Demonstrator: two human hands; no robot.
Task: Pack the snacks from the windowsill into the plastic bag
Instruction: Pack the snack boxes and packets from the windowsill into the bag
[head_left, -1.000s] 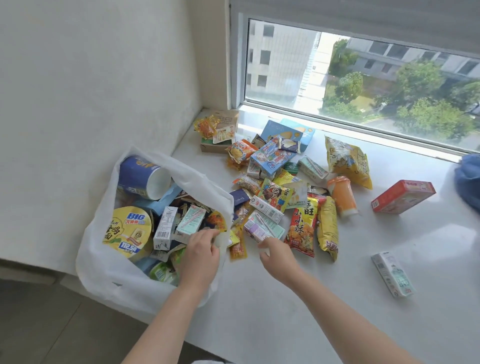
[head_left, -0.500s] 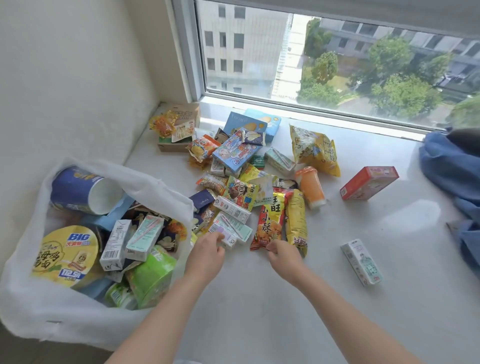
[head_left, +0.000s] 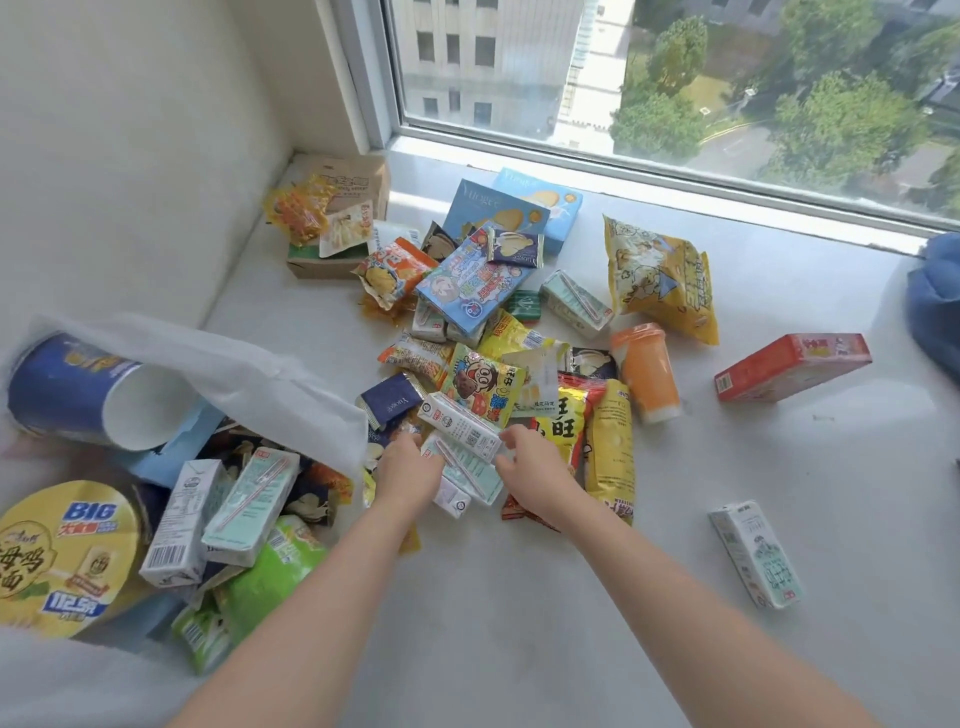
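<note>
A white plastic bag (head_left: 270, 379) lies open at the left edge of the windowsill (head_left: 519, 597). It holds a blue tube (head_left: 62, 389), a yellow noodle bowl (head_left: 57, 556) and some drink cartons (head_left: 244, 504). A snack pile (head_left: 483, 332) is spread beside the bag's mouth. At its near edge, my left hand (head_left: 408, 470) curls over the left end of a mint drink carton (head_left: 470, 473). My right hand (head_left: 530, 467) curls its fingers on the right end of a white drink carton (head_left: 460, 425) lying on top of it. Both cartons lie on the pile.
A red box (head_left: 792, 366), an orange bottle (head_left: 644, 371) and a yellow chip bag (head_left: 660, 275) lie right of the pile. A lone carton (head_left: 756, 553) lies at the near right. Blue cloth (head_left: 935, 312) is at the right edge. Behind are the wall and the window.
My left hand has left the bag's rim and moved right to the cartons. My right hand has shifted onto the same cartons. The camera has moved closer and to the right.
</note>
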